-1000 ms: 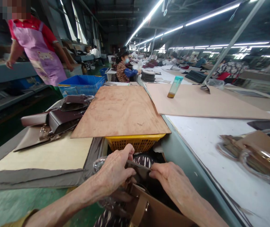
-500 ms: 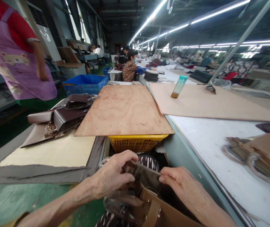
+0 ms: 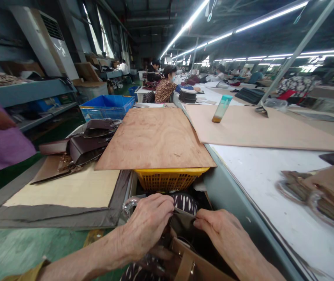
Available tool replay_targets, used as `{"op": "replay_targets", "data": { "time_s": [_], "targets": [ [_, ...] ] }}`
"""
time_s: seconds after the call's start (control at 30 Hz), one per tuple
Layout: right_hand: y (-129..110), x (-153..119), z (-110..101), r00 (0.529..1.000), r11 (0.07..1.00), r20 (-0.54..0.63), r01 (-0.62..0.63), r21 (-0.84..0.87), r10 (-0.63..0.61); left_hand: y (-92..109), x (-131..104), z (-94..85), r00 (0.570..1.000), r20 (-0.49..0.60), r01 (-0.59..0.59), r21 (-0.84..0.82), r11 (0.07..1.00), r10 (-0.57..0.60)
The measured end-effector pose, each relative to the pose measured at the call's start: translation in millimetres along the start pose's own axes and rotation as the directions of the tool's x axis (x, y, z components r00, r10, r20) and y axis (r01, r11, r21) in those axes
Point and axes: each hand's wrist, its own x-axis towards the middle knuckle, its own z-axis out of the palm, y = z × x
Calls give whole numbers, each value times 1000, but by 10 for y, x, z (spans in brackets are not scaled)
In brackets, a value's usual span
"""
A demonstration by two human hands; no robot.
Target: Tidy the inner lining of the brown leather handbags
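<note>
A tan-brown handbag with metal fittings rests on my lap, over black-and-white patterned clothing. My left hand curls over the bag's far left edge, its fingertips partly hidden behind the hand. Pinched between thumb and fingers of my right hand is the top edge of the same dark panel or flap. The two hands are a short way apart along that edge. Clear plastic wrap shows to the left of my left hand. Much of the bag's inside is dark.
Ahead, a plywood board lies on a yellow basket. Brown bags are heaped on the left table. At right, a wrapped tan bag lies on a white tabletop. A teal-capped bottle stands behind. A person in a purple apron is at far left.
My left hand has shifted slightly right and down along the bag's edge, its fingers closing over it. My right hand keeps its pinch. The person in the apron has moved left, mostly out of view.
</note>
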Motion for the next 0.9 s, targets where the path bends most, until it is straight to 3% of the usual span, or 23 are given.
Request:
{"op": "replay_targets", "data": {
  "time_s": [0.17, 0.33, 0.67, 0.9],
  "targets": [
    [-42, 14, -21, 1000, 1000, -3, -3, -3, 3, 6, 43, -14, 994, 90, 67, -22, 998, -64],
    [-65, 36, -32, 999, 1000, -28, -17, 24, 17, 38, 78, -86, 981, 138, 166, -220, 961, -138],
    [-114, 59, -56, 997, 998, -39, 61, -13, -62, 62, 137, -24, 943, 76, 333, -228, 915, -325],
    [-226, 141, -67, 997, 994, -2, 81, -67, -81, 98, 132, 8, 950, 45, 311, -229, 922, -309]
  ]
}}
